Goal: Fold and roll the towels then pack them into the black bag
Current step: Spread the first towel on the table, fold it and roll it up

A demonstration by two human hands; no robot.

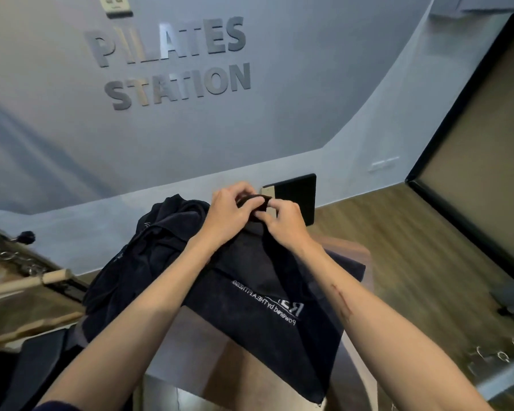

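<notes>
A dark navy towel (267, 307) lies spread over a small wooden table (229, 369), its near corner hanging off the front edge. White stitched lettering shows on it, upside down from this view, part of it reading "powered by THE ALFITNESS". Its far corner is lifted and gathered between both hands. The left hand (229, 215) pinches the fabric from the left with fingers curled over the bunched corner; the right hand (282, 221) grips the same corner from the right, thumb and fingers closed on the cloth. The two hands are touching or nearly so.

Just to the left, a heap of more dark towels (149, 256) sits crumpled on the table, touching the spread one. No bag can be clearly made out; a dark shape at lower left is too unclear to name.

Behind, a grey wall (309, 84) carries raised letters reading "PILATES STATION" (172, 60). A black panel (297, 194) leans at the wall's base on the wood floor (413, 247).
</notes>
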